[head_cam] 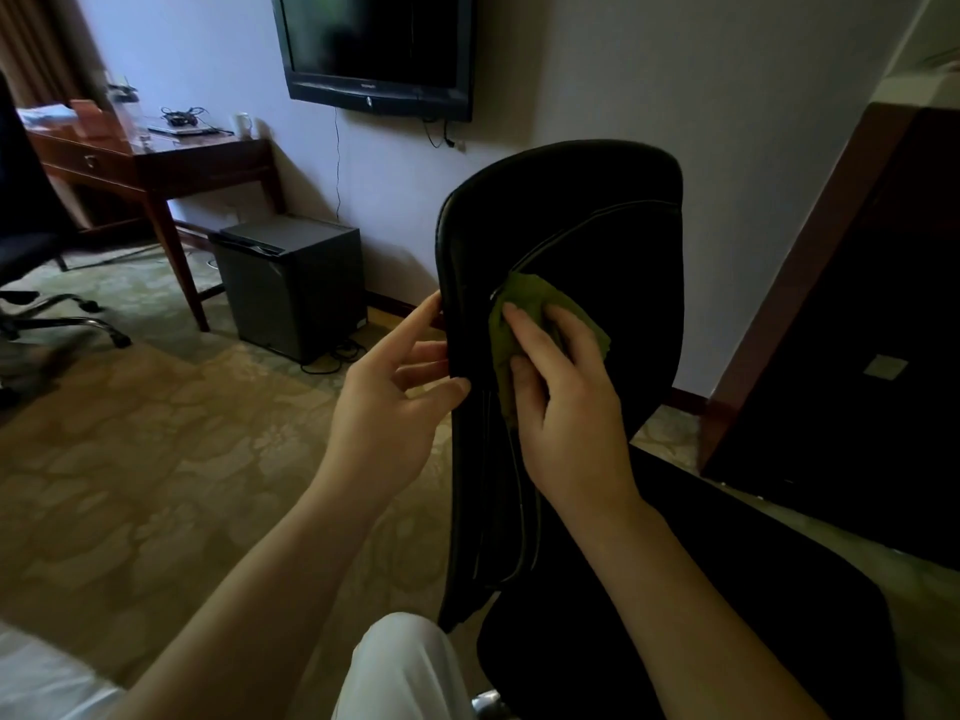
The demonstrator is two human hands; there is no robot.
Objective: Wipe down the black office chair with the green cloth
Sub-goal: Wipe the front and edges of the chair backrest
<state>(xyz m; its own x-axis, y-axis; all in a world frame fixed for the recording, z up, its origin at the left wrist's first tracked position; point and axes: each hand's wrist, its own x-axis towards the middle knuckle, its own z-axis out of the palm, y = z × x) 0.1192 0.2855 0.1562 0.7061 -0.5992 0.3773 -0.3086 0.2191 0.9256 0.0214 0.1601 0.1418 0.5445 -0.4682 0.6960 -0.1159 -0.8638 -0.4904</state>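
Fig.: my right hand (563, 407) presses the green cloth (524, 324) flat against the backrest of the black office chair (613, 241), approx. mid-height, just beside the pale stitched seam; fingers slightly spread and bearing on the cloth, thumb over its lower fold, so it is pinned rather than pinched. My left hand (395, 392) steadies the backrest's left edge; fingers apart, tips touching the rim, not closed round it. Risks, as I judge them: (a) the chair prob. swivels or rolls, so hard pressure from the right w/ only a fingertip brace on the left could turn the back away and make the stroke skid; (b) the cloth is bunched, so a long pass may roll it up under my palm and leave bare skin on the upholstery; (c) the seam and the piping lower down could snag an edge of the cloth. Surface: smooth, dark, leather-like, faint sheen at the rim; whether dust or damp remains I cannot tell in this light. Seat, lower right, looks untouched by either hand. Room: patterned carpet (156, 459), wall TV (374, 49) above, small dark fridge (291, 283) against the wall, wooden desk (156, 163) w/ clutter at left, a second chair (31, 241) at far left, dark cabinet (857, 304) at right.
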